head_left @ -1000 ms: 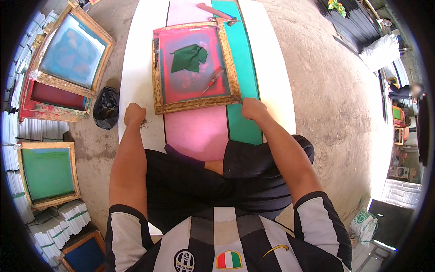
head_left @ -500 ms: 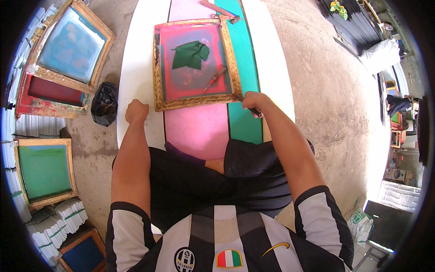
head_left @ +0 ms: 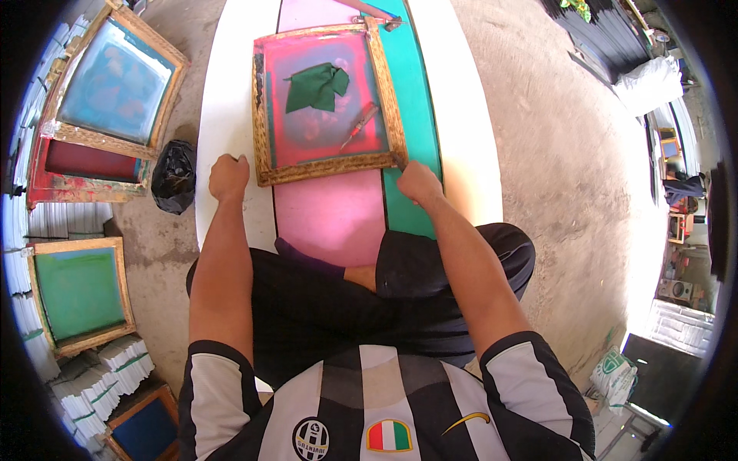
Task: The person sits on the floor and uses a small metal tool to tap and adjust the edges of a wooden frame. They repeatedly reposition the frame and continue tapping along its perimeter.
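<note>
A wooden-framed printing screen [head_left: 330,167] with a red and grey-blue mesh lies on a striped white, pink and green board [head_left: 327,219]. On the mesh rest a folded dark green cloth [head_left: 314,88] and a red-handled screwdriver [head_left: 358,127]. At the screen's near right corner, my right hand [head_left: 420,184] is closed round a dark hand tool [head_left: 398,160], mostly hidden, its tip at the wood. My left hand [head_left: 229,177] is a closed fist beside the near left corner, apart from the frame; whatever it may hold is hidden.
A tool with a long brown handle [head_left: 361,8] lies beyond the screen. At left, a black plastic bag [head_left: 174,177] stands on the floor near leaning screens with blue [head_left: 119,84] and green [head_left: 77,288] mesh. Tied white stacks [head_left: 104,384] are nearby. My crossed legs [head_left: 346,315] border the board's near end.
My right hand has turned and shifted slightly left and down at the corner; the tool end seen below it is now hidden. My left fist has turned a little. The whole view has shifted slightly.
</note>
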A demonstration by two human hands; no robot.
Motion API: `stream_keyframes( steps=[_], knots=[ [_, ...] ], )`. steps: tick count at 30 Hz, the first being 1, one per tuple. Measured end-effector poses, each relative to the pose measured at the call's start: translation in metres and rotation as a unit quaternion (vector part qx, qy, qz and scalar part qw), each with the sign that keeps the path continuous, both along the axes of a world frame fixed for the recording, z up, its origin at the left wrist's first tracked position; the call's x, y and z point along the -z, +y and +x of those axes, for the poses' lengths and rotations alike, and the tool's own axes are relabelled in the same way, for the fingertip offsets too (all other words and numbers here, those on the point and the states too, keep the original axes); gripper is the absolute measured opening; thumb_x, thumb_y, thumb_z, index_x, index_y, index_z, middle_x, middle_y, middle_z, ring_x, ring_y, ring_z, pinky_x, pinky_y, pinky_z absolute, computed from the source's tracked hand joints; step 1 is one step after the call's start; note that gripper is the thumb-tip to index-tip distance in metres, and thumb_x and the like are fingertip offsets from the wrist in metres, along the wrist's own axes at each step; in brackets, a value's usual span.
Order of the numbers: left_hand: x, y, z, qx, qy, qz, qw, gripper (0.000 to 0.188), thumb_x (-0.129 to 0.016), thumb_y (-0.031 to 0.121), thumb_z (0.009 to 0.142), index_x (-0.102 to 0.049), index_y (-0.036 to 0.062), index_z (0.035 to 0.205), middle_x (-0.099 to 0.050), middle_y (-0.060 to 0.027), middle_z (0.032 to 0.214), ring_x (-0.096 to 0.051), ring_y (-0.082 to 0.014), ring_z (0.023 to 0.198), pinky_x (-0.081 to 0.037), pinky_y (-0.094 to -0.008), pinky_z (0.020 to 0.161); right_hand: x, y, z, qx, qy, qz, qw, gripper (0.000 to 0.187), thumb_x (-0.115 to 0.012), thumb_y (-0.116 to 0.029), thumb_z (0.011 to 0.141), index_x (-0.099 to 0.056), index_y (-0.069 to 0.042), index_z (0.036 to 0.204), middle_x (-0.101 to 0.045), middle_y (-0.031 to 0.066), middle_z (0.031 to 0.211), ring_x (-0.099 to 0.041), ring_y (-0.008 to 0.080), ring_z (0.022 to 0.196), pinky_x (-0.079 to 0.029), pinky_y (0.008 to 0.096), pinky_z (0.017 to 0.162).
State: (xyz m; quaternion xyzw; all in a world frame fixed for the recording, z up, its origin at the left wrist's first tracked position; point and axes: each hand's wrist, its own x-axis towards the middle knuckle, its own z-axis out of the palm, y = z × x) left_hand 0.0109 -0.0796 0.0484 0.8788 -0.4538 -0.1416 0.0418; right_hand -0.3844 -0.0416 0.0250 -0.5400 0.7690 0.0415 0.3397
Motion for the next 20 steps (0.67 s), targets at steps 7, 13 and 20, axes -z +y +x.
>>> stream_keyframes(
  steps=[7, 13, 20],
  knots=[
    [-0.002, -0.002, -0.03, 0.036, 0.064, -0.08, 0.994, 0.036, -0.066, 0.04, 0.093, -0.077, 0.0077, 0.105, -0.077, -0.0169, 0.102, -0.073, -0.0378, 0.097, -0.056, -0.0465, 0.086, 0.027, 0.021, 0.007, 0.094, -0.07, -0.051, 0.992, 0.034, -0.057, -0.017, 0.087, -0.069, 0.005, 0.11, -0.072, 0.0301, 0.109, -0.073, 0.0398, 0.102, -0.057, 0.0505, 0.088],
    [0.012, 0.008, -0.048, 0.194, 0.119, -0.159, 0.961, 0.034, -0.069, 0.038, 0.092, -0.077, 0.0063, 0.101, -0.076, -0.0158, 0.096, -0.072, -0.0365, 0.09, -0.055, -0.0466, 0.079, 0.031, 0.022, 0.002, 0.124, -0.204, -0.027, 0.971, 0.03, -0.061, -0.02, 0.09, -0.068, 0.006, 0.102, -0.072, 0.0238, 0.078, -0.073, 0.0326, 0.061, -0.059, 0.0449, 0.06],
    [0.018, 0.003, -0.057, 0.208, 0.12, -0.137, 0.961, 0.037, -0.071, 0.04, 0.091, -0.077, 0.0056, 0.102, -0.076, -0.0163, 0.098, -0.072, -0.0346, 0.093, -0.055, -0.0457, 0.08, 0.016, 0.0, -0.016, 0.081, -0.203, 0.113, 0.969, 0.048, -0.07, -0.028, 0.096, -0.056, -0.002, 0.135, -0.067, 0.0157, 0.085, -0.069, 0.0259, 0.063, -0.052, 0.0407, 0.051]
  ],
)
